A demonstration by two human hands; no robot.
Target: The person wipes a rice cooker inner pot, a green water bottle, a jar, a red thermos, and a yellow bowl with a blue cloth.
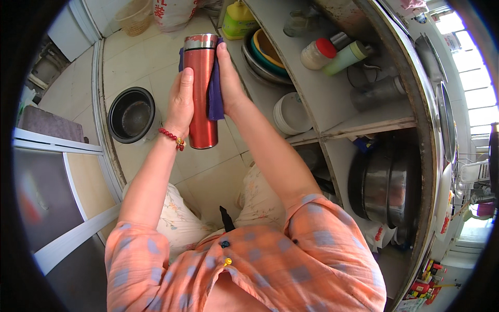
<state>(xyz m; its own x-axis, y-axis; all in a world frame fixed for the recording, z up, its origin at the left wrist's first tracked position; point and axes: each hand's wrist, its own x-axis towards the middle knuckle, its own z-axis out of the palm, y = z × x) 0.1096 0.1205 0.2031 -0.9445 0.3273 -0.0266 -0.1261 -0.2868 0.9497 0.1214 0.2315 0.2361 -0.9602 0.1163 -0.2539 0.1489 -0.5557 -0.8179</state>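
A red metal vacuum flask point(200, 97) with a worn silver lid point(200, 41) stands nearly upright between my two hands, in front of me above the floor. My left hand point(181, 95) grips its left side, thumb along the front. On the other side my right hand point(230, 78) presses a purple cloth point(215, 93) against the flask. Part of the cloth passes behind and shows again at the flask's upper left. The fingers behind the flask are hidden.
A black cooking pot point(131, 115) sits on the tiled floor to the left. Open shelves point(362, 121) on the right hold jars, a red-lidded jar point(317, 54), stacked white plates point(293, 113), basins point(269, 54) and a large steel pot point(384, 185). A yellow-green jug point(238, 21) and wicker basket point(133, 17) stand farther off.
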